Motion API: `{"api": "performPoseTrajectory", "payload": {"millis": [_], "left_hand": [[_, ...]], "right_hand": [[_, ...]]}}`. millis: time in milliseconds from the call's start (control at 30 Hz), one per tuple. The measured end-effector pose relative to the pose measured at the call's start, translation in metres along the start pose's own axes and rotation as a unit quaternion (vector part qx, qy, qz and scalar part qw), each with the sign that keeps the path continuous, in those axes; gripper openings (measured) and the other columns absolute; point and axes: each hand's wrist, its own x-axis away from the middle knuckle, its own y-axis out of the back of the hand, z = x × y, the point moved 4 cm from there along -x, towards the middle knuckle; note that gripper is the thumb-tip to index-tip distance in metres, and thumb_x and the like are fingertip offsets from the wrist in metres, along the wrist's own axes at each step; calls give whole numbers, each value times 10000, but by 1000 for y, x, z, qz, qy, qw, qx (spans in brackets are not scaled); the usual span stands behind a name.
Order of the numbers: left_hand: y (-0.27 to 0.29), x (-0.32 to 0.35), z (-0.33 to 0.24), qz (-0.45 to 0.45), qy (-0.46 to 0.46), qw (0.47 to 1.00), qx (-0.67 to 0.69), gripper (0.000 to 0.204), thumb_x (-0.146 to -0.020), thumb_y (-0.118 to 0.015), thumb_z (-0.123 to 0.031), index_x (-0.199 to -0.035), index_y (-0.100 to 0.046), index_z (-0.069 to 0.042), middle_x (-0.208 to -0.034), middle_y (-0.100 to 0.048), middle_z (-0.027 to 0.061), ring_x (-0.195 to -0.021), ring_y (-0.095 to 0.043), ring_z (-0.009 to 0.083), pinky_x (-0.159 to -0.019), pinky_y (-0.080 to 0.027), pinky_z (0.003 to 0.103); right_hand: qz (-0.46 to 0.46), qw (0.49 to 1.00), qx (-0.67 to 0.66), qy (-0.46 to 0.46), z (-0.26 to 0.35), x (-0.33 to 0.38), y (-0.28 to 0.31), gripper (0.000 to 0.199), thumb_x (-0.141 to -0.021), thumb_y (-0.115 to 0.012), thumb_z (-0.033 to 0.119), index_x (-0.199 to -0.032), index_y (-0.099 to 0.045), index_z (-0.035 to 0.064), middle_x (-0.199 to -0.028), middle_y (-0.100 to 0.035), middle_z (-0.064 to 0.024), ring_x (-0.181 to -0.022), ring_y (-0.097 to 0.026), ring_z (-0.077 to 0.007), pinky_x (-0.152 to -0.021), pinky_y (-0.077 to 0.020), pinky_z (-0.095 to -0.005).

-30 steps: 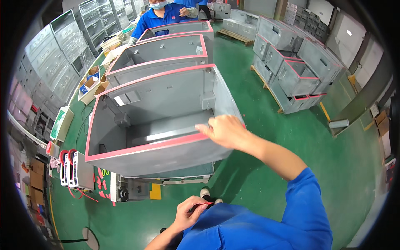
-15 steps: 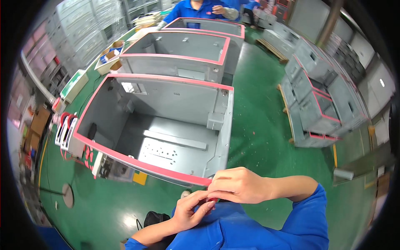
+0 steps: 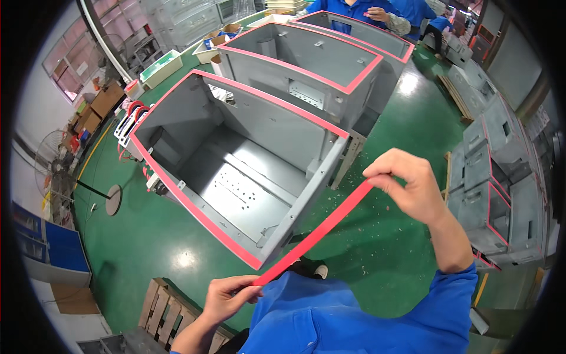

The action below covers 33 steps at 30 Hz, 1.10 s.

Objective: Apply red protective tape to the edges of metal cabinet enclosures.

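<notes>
A red strip of tape [image 3: 321, 233] stretches taut and slanting between my two hands. My left hand [image 3: 229, 300] pinches its lower end, near the front corner of an open grey metal cabinet [image 3: 277, 127]. Higher up and out to the right, my right hand [image 3: 407, 186] pinches the other end between thumb and fingers. The cabinet lies with its opening upward. Red-pink tape runs along its far, left and front rim, while the right rim [image 3: 309, 194] shows grey metal. The strip passes beside that right rim, apart from it for most of its length.
Behind stand two more grey cabinets [image 3: 277, 59] with pink-taped rims, and a co-worker in blue [image 3: 359, 12] at the farthest. Stacked cabinets [image 3: 501, 177] fill the right side. A wooden pallet [image 3: 168, 312] lies at lower left, a standing fan [image 3: 56, 156] farther left.
My hands were together at the cabinet's front corner; the right has moved up and right, drawing the red tape out straight. The left has shifted slightly left and down. The view has turned.
</notes>
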Motion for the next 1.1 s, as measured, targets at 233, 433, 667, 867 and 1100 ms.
{"api": "performPoseTrajectory", "payload": {"millis": [233, 433, 667, 867, 1100], "left_hand": [[44, -4, -17, -169, -64, 983, -36, 97, -797, -556, 32, -867, -619, 57, -720, -643, 111, -607, -603, 122, -558, -498, 217], [54, -20, -23, -233, -122, 964, -34, 102, -787, -585, 17, -879, -611, 53, -732, -602, 86, -593, -545, 97, -509, -447, 205], [43, -28, -19, -319, -48, 937, 131, 141, -760, -631, -22, -867, -566, 41, -690, -572, 74, -565, -537, 111, -480, -444, 220], [16, -29, -27, -372, -64, 923, 71, 105, -775, -600, -22, -844, -534, 21, -702, -551, 58, -551, -520, 107, -465, -437, 210], [-10, -25, -27, -445, -5, 888, 118, 71, -778, -591, -6, -819, -542, 25, -660, -551, 56, -530, -518, 93, -440, -433, 198]], "right_hand": [[45, 997, -55, -33, -32, -51, -9, 56, -782, -520, -32, -834, -528, -11, -791, -533, -67, -684, -529, -162, -635, -432, -259], [109, 994, -21, -14, -55, -75, -19, 51, -819, -484, -12, -859, -499, 17, -794, -488, -44, -721, -468, -126, -647, -401, -243], [179, 945, -227, -155, -95, -94, -19, 45, -839, -519, 40, -875, -516, 14, -786, -514, -9, -689, -522, -71, -586, -440, -208], [234, 908, -282, -206, -137, -99, -15, 103, -824, -568, 84, -807, -500, 9, -709, -541, -34, -635, -551, -88, -549, -473, -220], [287, 894, -271, -213, -160, -104, -18, 100, -815, -578, 84, -798, -512, 11, -693, -546, -43, -596, -557, -104, -525, -472, -225]]}}
